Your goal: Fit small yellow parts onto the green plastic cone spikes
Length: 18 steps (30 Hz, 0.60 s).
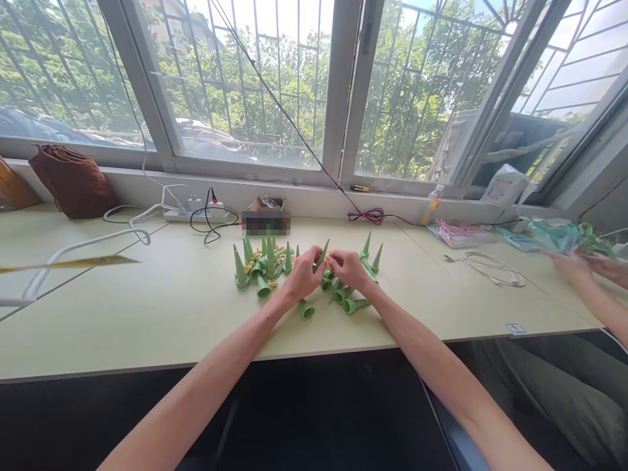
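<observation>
Holding a green spike in the left hand, fingers closed round it, tip pointing up; right hand just beside it, fingers pinched on what looks like a small yellow piece, mostly hidden, exact grip hard to tell. Both hands are over the middle of the table, above the pile. Left of them, upright green cones crowd together with yellow fittings mixed in; right, more cones stand near the forearm. Loose cones lie on their sides nearer the table edge, open ends showing.

Risks, my guess: the yellow piece is tiny, so a weak or off-angle pinch could drop it into the clutter. Forearms pass close to the lying cones; a sideways sweep might set one rolling toward the edge. Upright cones could topple if a wrist brushes them. Co-worker's hand is well apart at far right, beyond the white cable, so a clash seems unlikely
</observation>
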{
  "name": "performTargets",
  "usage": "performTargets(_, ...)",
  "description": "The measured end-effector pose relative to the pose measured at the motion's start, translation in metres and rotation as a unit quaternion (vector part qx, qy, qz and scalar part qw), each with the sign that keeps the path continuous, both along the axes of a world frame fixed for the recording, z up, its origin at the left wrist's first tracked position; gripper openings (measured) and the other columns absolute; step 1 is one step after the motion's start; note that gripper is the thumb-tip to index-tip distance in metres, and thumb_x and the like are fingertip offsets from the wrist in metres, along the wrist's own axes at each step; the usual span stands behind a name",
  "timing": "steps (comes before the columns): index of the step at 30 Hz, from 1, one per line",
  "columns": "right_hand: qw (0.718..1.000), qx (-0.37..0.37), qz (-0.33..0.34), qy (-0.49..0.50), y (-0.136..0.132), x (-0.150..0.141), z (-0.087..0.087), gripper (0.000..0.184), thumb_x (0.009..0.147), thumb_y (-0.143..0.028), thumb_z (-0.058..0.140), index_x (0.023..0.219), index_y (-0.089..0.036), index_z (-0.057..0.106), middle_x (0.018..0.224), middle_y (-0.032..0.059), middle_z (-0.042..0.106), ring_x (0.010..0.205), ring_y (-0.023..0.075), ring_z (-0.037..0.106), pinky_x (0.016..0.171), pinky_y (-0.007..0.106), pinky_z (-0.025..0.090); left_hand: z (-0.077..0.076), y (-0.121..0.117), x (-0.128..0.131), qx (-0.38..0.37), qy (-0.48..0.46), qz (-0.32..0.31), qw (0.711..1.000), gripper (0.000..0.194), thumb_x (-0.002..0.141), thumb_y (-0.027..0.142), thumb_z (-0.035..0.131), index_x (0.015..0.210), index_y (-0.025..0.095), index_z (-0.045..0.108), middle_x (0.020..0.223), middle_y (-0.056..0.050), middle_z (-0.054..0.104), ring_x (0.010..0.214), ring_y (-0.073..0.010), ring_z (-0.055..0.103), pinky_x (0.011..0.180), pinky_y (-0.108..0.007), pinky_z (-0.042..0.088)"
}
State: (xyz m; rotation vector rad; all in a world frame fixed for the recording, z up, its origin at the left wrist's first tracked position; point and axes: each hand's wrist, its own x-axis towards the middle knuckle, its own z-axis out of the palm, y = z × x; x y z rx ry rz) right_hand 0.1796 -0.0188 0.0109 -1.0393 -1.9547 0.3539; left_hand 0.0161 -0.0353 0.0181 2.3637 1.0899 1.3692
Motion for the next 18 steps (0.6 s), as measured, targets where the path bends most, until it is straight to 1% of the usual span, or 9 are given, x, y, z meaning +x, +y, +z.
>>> performTargets(8, 1.000, 0.004, 0.004, 0.000, -0.0007, -0.0001, 0.0002, 0.028, 0.088, -0.032, 0.045, 0.072, -0.017, 0.062, 0.062, -0.0003, 0.057, 0.057, 0.0117, 0.046, 0.058, 0.023, 0.036, -0.0010, 0.0009, -0.0005, 0.000, -0.002, -0.008, 1.000, 0.007, 0.088, 0.026, 0.048, 0.089, 0.019, 0.047, 0.074, -0.001, 0.055, 0.066, -0.0129, 0.050, 0.060, -0.026, 0.043)
performTargets(18, 1.000, 0.005, 0.002, -0.003, -0.0014, -0.0006, 0.0006, 0.028, 0.088, -0.032, 0.045, 0.070, -0.018, 0.060, 0.060, -0.0011, 0.053, 0.056, 0.0115, 0.042, 0.057, 0.023, 0.035, -0.0016, 0.0012, -0.0009, -0.004, 0.000, -0.004, 1.000, 0.008, 0.088, 0.026, 0.049, 0.087, 0.019, 0.045, 0.074, 0.000, 0.054, 0.066, -0.0123, 0.049, 0.058, -0.025, 0.042)
